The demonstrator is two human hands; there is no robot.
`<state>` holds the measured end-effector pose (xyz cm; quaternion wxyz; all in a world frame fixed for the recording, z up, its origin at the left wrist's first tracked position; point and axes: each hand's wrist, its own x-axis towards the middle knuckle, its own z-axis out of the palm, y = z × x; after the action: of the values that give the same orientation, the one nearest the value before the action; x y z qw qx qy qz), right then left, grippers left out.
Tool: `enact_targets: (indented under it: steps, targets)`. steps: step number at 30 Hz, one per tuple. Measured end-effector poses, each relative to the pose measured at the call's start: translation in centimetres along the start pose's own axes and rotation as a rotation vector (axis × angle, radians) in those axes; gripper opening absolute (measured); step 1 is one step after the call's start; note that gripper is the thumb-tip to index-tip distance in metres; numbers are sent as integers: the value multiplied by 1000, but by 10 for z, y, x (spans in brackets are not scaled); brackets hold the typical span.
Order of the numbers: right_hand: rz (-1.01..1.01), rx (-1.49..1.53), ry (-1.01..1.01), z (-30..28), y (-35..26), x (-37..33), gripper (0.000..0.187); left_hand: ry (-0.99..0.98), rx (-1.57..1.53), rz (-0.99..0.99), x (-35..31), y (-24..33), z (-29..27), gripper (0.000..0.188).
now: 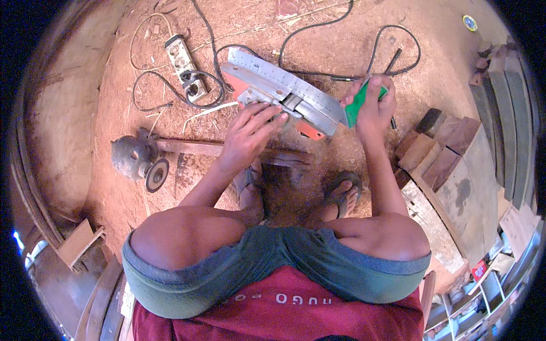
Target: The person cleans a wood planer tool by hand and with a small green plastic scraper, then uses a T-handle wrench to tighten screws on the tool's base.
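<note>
In front of me is an upturned power planer with an orange body and a flat metal sole point(267, 98). My left hand point(248, 132) holds its near side, fingers pressed on the metal around the cutter slot; the thumb is hidden. Along the far side of the sole lies the graduated steel blade point(284, 78) of a try square, standing on edge. My right hand point(371, 111) grips the square's green handle point(358, 104) at the planer's right end. Whether the blade touches the sole along its whole length I cannot tell.
A power strip point(185, 68) and looping black cables point(318, 27) lie on the earth floor beyond. An angle grinder or motor with a disc point(157, 175) sits left beside a wooden bar point(190, 146). Wood blocks point(443, 149) stand on the right. My feet point(345, 196) are just below.
</note>
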<state>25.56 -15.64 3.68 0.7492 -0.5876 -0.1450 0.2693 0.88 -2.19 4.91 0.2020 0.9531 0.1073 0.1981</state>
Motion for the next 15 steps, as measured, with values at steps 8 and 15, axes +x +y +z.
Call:
enact_targets:
  steps: [8,15]
  targets:
    - [-40,-45,-61,0,-7,-9,24,-17,9,3,3,3,-4,43]
    - [-22,-49,-46,3,-7,-13,24,3,-15,-5,0,2,-2,43]
